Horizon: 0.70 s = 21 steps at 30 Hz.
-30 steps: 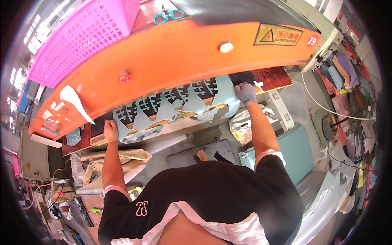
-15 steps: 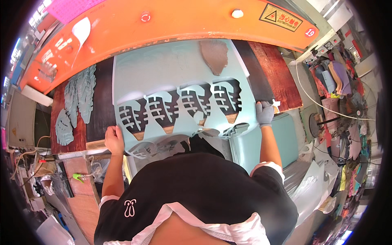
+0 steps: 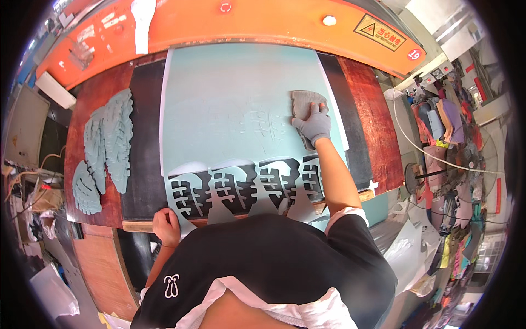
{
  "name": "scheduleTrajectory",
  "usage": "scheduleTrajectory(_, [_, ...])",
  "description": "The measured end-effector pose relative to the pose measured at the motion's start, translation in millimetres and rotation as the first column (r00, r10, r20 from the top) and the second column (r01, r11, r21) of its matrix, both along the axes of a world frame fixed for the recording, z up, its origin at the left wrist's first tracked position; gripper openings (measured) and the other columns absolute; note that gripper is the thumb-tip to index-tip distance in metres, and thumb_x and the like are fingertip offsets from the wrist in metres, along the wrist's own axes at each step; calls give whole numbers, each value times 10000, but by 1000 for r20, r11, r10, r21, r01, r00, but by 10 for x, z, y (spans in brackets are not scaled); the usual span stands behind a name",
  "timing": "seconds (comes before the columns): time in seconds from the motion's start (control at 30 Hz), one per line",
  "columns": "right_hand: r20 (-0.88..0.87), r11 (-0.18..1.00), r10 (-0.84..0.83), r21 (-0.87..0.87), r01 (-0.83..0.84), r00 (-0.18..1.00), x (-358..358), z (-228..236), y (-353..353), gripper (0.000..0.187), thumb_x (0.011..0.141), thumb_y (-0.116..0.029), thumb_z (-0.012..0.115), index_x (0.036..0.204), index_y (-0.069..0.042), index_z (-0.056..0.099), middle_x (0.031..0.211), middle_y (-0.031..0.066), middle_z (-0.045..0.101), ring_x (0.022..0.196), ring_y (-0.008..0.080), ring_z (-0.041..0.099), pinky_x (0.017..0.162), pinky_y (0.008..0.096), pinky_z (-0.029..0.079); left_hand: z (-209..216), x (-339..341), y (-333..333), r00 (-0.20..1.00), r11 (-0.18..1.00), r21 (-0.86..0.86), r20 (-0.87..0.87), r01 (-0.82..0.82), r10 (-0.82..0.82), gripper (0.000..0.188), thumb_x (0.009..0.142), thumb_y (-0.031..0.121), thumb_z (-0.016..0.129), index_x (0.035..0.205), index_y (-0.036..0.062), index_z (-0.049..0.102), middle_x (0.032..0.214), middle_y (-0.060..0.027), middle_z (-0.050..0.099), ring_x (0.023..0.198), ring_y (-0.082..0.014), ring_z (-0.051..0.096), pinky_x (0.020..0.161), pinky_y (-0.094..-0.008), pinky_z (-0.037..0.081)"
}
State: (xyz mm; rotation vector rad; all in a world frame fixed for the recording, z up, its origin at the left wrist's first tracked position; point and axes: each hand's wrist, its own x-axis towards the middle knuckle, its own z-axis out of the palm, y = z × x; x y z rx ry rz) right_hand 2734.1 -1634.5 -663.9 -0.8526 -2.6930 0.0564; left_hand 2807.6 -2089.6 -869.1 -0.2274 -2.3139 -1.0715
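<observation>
A pale blue-green sheet (image 3: 219,93) lies over the dark board, with a row of cut-out openings along its near part. My right hand (image 3: 316,125), in a grey glove, grips a grey-brown cutting die (image 3: 302,102) with a wavy edge, on the right side of the sheet. Its thumb is at the die's left edge and its fingers reach across the top. My bare left hand (image 3: 166,226) is closed at the sheet's near left edge, by the table's front; its fingertips are partly hidden.
Cut blue-green pieces (image 3: 116,140) lie in overlapping piles on the red-brown table (image 3: 76,159) at left. An orange machine beam (image 3: 263,24) crosses the far side. Dark board (image 3: 143,137) shows beside the sheet. Hanging coloured pieces (image 3: 452,112) and a cable (image 3: 408,129) are at right.
My right hand has left the sheet's near right corner and taken hold of the die, which now sits nearer and turned. The sheet has shifted toward me, my left hand staying at its edge.
</observation>
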Motion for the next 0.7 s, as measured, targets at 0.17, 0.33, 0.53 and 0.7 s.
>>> scheduleTrajectory(0.17, [-167, 986, 142, -59, -154, 976, 111, -46, 183, 906, 597, -437, 744, 1327, -20, 406, 1300, 229, 443, 1065, 379, 545, 898, 391, 458, -18, 102, -48, 1000, 999, -29, 4, 22, -22, 81, 853, 105, 561, 817, 32, 563, 722, -124, 549, 621, -294, 539, 561, -386, 423])
scheduleTrajectory(0.33, [-618, 540, 53, -643, -543, 785, 353, 80, 718, 805, 702, -236, 735, 1336, 59, 336, 1267, 218, 466, 1126, 267, 499, 914, 346, 434, -15, 85, -49, 999, 1000, -12, -34, 20, -21, 49, 834, 87, 567, 822, 41, 555, 721, -126, 551, 629, -313, 537, 564, -405, 423])
scheduleTrajectory(0.53, [-513, 916, 6, -342, -211, 858, 1125, 143, 1438, 770, 638, -315, 754, 1247, 60, 467, 1252, 217, 475, 1127, 309, 503, 942, 367, 423, -1, 88, -48, 1000, 1000, -8, 28, -14, 14, 74, 844, 130, 571, 840, 57, 563, 690, -102, 548, 615, -291, 544, 559, -394, 432])
scheduleTrajectory(0.7, [-150, 972, -229, -77, 220, 962, 1905, -144, 1655, 788, 652, -441, 696, 1303, -63, 462, 1354, 204, 405, 1158, 364, 475, 980, 417, 396, 18, 89, -55, 990, 999, -30, 132, -41, 44, 159, 863, 202, 577, 911, 52, 561, 668, -88, 543, 612, -279, 546, 560, -388, 434])
